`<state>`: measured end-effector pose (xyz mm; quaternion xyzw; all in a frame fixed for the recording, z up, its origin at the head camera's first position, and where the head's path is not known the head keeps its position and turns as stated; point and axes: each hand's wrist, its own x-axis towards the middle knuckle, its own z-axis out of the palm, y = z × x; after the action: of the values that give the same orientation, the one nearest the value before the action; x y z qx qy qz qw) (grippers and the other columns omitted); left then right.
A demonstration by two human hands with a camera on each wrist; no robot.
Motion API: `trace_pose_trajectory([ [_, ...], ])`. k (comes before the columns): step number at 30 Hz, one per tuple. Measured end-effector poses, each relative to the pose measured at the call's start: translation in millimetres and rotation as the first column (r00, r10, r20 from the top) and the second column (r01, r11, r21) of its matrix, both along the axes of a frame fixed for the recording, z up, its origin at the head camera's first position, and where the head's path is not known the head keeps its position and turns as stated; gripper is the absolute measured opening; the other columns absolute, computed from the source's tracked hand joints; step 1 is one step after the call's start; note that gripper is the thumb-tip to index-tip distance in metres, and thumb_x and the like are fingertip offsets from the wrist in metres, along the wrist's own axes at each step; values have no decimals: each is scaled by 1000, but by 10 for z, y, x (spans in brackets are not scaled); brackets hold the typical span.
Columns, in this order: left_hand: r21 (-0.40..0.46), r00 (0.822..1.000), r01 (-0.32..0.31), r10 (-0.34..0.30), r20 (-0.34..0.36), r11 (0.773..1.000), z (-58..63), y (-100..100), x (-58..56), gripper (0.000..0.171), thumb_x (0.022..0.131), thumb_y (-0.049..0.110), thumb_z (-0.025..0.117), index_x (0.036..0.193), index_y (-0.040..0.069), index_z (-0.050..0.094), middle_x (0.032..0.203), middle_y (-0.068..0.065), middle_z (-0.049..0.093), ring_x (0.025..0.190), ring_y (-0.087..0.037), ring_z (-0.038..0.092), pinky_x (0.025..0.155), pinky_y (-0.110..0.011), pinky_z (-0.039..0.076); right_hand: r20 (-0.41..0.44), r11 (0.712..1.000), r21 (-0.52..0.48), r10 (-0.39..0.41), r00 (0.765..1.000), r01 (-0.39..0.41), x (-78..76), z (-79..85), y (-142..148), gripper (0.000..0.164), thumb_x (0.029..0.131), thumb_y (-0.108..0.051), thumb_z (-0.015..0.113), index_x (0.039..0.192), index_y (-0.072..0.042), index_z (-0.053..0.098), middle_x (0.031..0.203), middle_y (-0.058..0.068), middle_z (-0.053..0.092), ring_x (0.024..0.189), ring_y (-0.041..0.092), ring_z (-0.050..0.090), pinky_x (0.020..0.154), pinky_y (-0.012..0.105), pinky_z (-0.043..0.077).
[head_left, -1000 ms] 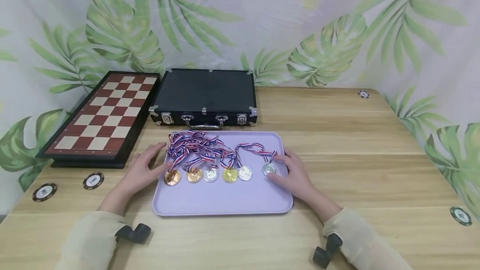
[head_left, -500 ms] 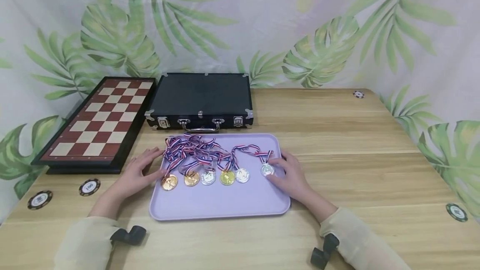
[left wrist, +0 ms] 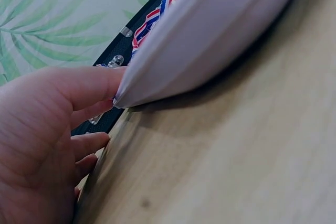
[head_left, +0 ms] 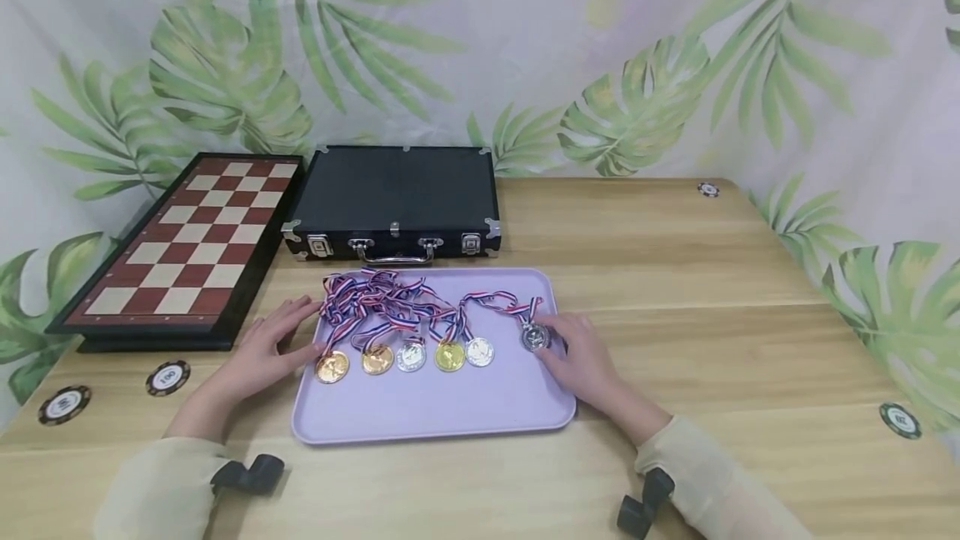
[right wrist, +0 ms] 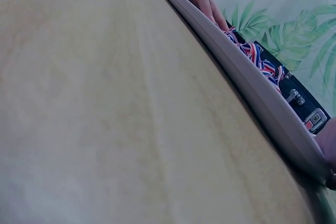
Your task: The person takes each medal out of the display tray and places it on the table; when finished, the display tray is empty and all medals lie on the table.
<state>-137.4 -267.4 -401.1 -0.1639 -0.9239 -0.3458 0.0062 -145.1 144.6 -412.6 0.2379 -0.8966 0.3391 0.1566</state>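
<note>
A lilac tray (head_left: 435,407) holds a row of bronze, silver and gold-coloured medals with striped red, white and blue ribbons (head_left: 367,294) bunched at its back left. My left hand (head_left: 262,352) rests at the tray's left side, fingers relaxed, its thumb at the rim beside a bronze medal (head_left: 332,367). In the left wrist view the thumb (left wrist: 97,85) lies against the tray's edge. At the right side, my right hand (head_left: 585,361) pinches a silver medal (head_left: 535,337) between thumb and forefinger. Only a bit of that hand (right wrist: 328,142) shows in the right wrist view.
Behind the tray stands a closed black case (head_left: 397,198) with metal corners and a handle. A checkered game board (head_left: 187,240) lies left of it. Poker chips (head_left: 168,377) are scattered near the table's left and right sides, one chip (head_left: 708,189) at the back.
The silver medal at my right fingers has turned from bright to dark, as if tilted. Both hands keep their places by the tray; the head view has shifted slightly.
</note>
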Motion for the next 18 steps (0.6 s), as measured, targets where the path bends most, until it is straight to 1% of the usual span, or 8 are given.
trace_pose_trajectory([
  [3, 8, 1000, -1, 1, -12, 1000, 4, -1, -11, 60, 79, 25, 61, 129, 1, 37, 133, -28, 23, 122, -45, 10, 93, -61, -2, 68, 999, -24, 28, 997, -26, -38, 25, 16, 41, 66, -4, 71, 106, -2, 60, 96, 10, 60, 85, 22, 53, 76, 34, 43],
  [7, 1, 1000, 0, 0, -8, 1000, 24, 2, -17, 60, 79, 25, 61, 129, 1, 37, 133, -28, 23, 122, -45, 10, 93, -60, -1, 217, 992, -111, 86, 972, -63, -86, 61, 68, 39, 70, -3, 68, 108, -1, 59, 77, 4, 58, 63, 13, 50, 55, 25, 44],
  [9, -4, 1000, 0, 0, -2, 1000, 32, 4, -19, 61, 79, 26, 61, 129, 1, 37, 133, -28, 23, 123, -44, 10, 93, -60, -1, 305, 983, -168, 123, 944, -73, -112, 81, 105, 37, 72, -4, 67, 108, 1, 59, 70, 1, 55, 54, 10, 44, 46, 21, 38],
  [11, -7, 1000, 2, -2, 1, 1000, 29, 1, -22, 61, 79, 26, 61, 129, 0, 37, 133, -28, 23, 123, -44, 10, 94, -59, -2, 398, 974, -217, 147, 905, -62, -128, 123, 135, 36, 73, -6, 66, 108, 1, 59, 67, 0, 53, 50, 8, 40, 42, 18, 34],
  [13, -11, 1000, 3, -3, -2, 1000, 27, -2, -18, 60, 79, 25, 61, 128, 0, 37, 133, -28, 24, 122, -44, 10, 93, -60, -1, 490, 959, -280, 179, 853, -40, -140, 187, 164, 37, 74, -6, 65, 110, 0, 58, 69, 2, 53, 52, 8, 42, 44, 17, 36],
  [15, -7, 1000, 6, -6, 5, 1000, 23, -8, -8, 60, 79, 25, 61, 129, 0, 37, 133, -28, 23, 123, -44, 10, 93, -60, -1, 549, 939, -343, 210, 809, -12, -144, 293, 188, 38, 74, -5, 65, 111, 0, 57, 74, 5, 53, 57, 10, 45, 49, 18, 41],
  [16, -3, 1000, 7, -7, 6, 1000, 22, -4, -9, 60, 79, 25, 61, 129, 0, 37, 133, -28, 23, 123, -44, 9, 93, -60, -2, 561, 931, -366, 217, 799, 3, -152, 360, 205, 39, 74, -4, 65, 112, -1, 56, 75, 7, 53, 59, 11, 46, 51, 19, 42],
  [18, 5, 1000, 8, -8, 8, 1000, 23, 6, -8, 60, 79, 25, 61, 129, 1, 37, 133, -28, 23, 123, -45, 9, 93, -61, -2, 554, 915, -404, 236, 798, 10, -184, 515, 244, 40, 74, -3, 65, 113, -1, 56, 78, 10, 53, 62, 13, 48, 52, 21, 43],
])
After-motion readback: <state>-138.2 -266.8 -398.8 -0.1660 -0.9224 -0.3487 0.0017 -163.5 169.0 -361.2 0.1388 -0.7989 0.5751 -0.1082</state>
